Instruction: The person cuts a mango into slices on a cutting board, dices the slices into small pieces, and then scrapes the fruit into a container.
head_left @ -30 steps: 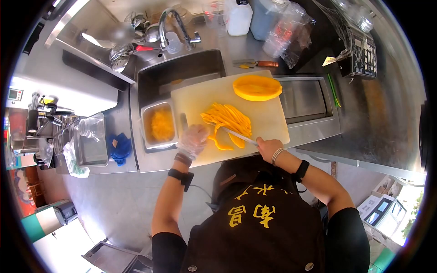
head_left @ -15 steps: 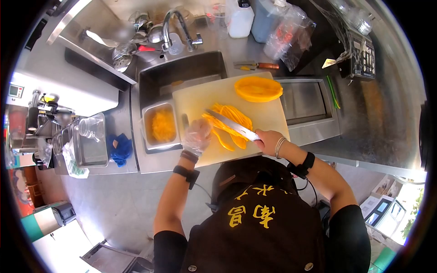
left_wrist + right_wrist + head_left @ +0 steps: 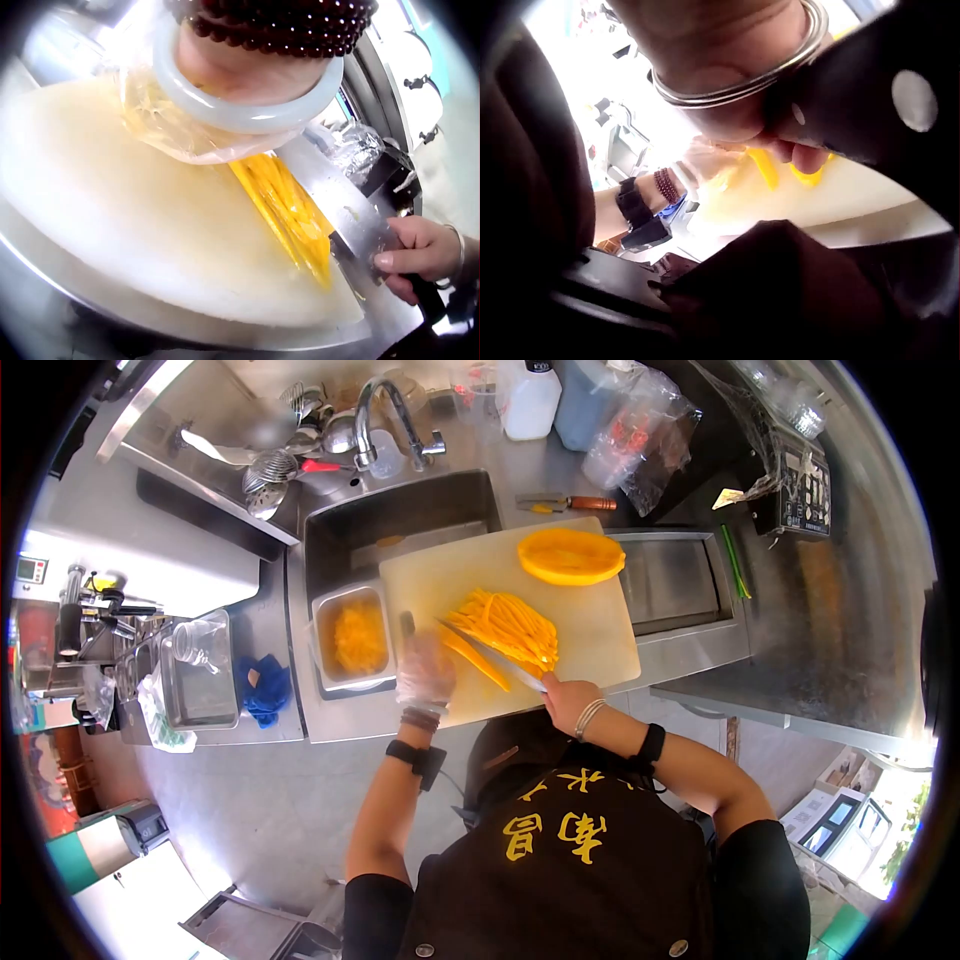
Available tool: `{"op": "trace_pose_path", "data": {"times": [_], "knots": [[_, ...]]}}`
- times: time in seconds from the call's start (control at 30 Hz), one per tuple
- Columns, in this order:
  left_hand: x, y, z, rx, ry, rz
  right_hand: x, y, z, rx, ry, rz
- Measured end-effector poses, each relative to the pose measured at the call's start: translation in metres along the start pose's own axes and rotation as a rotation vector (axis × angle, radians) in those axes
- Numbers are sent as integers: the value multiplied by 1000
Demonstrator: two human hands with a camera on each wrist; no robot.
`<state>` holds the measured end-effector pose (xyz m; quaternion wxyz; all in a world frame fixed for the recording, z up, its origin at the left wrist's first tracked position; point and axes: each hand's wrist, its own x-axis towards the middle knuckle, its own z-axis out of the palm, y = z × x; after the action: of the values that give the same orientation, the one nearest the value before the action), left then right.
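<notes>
A: Where is the long steel knife with the dark riveted handle (image 3: 495, 657)?

B: It is on the pale plastic cutting board (image 3: 590, 620), at the board's near side. The right hand (image 3: 565, 703) has it at the near edge.

A: How do the fingers sit?

B: They are curled tight round the handle. The right wrist view shows the fingertips wrapped under it.

A: Which way does it point?

B: Its long axis runs on a diagonal. The handle is near and to the right. The tip points away and to the left, towards the left hand in a clear plastic glove (image 3: 425, 672).

A: And the fruit?

B: The blade lies along the near-left side of the heap of thin yellow mango slices (image 3: 505, 625). One loose yellow strip (image 3: 470, 653) lies just on its other side, between the blade and the glove.

A: What about the left hand's fingers?

B: The hand rests on the board's left part, but I cannot tell whether the fingers are spread or pressed together.

A: Anything around?

B: A peeled mango half (image 3: 570, 555) sits at the far right of the board. A small steel tray of mango pieces (image 3: 318, 630) stands just left of it.
</notes>
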<state>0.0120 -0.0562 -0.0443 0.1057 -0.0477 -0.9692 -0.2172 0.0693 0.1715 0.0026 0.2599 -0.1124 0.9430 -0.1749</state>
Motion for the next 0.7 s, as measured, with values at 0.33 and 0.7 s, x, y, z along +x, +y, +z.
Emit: {"op": "trace_pose_path", "data": {"times": [0.33, 0.7], "knots": [[11, -5, 12, -272, 35, -15, 16, -26, 10, -30, -97, 111], [13, -4, 12, -196, -51, -17, 15, -38, 20, -33, -76, 189]]}}
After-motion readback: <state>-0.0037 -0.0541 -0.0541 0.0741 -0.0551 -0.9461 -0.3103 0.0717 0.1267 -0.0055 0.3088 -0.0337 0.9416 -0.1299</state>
